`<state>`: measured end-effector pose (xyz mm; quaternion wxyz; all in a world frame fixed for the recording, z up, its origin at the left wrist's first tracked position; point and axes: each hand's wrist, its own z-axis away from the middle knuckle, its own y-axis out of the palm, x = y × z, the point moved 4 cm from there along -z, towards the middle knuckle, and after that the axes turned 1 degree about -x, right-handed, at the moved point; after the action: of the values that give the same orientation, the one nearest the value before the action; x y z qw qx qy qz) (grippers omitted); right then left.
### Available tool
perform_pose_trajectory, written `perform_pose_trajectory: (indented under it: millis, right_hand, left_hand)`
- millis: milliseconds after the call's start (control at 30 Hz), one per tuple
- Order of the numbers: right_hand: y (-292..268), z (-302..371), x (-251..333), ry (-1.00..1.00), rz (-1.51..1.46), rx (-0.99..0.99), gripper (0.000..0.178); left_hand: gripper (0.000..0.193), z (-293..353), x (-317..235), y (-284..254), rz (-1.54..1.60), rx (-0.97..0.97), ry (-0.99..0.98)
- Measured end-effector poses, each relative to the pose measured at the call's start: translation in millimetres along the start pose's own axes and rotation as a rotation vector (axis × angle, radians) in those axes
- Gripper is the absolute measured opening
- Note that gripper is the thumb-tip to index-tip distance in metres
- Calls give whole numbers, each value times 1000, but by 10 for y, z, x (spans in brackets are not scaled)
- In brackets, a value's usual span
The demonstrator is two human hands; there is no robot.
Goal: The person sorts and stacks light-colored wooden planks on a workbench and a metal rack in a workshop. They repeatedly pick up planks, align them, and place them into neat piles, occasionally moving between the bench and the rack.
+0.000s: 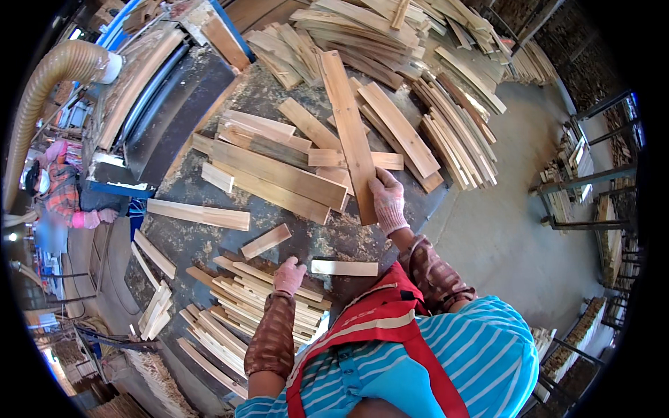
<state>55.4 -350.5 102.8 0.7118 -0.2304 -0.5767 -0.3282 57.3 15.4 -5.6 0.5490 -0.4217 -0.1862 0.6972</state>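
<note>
A long wooden board with small knots slants up and away from my right hand, which wears a pale knitted glove and grips the board near its lower end. My left hand, in a pinkish glove, is curled closed with nothing visible in it. It is over the near stack of narrow wood strips. Just beyond it lies a short wood block, and a pale short piece lies to its right. Wider boards lie across the dark table ahead, which is scattered with shavings.
A machine with a dark flat bed and a ribbed hose stands at the far left. Big stacks of boards rise at the back. Another person is at the left. Metal racks stand across the concrete floor on the right.
</note>
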Motion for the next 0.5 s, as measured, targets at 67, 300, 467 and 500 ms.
perform_pose_trajectory:
  millis: [67, 300, 467, 500]
  right_hand:
    - [-54, -36, -12, -27, -2, -22, 34]
    - [-300, -94, -184, -257, 228, -120, 29]
    - [-393, 103, -142, 43, 63, -108, 34]
    - [-400, 85, -171, 61, 37, -92, 32]
  left_hand:
    - [38, -22, -98, -13, 13, 3, 11]
    - [33, -12, -141, 138, 121, 4, 114]
    - [41, 178, -875, 106, 520, 55, 197]
    - [46, 170, -1105, 59, 414, 139, 353]
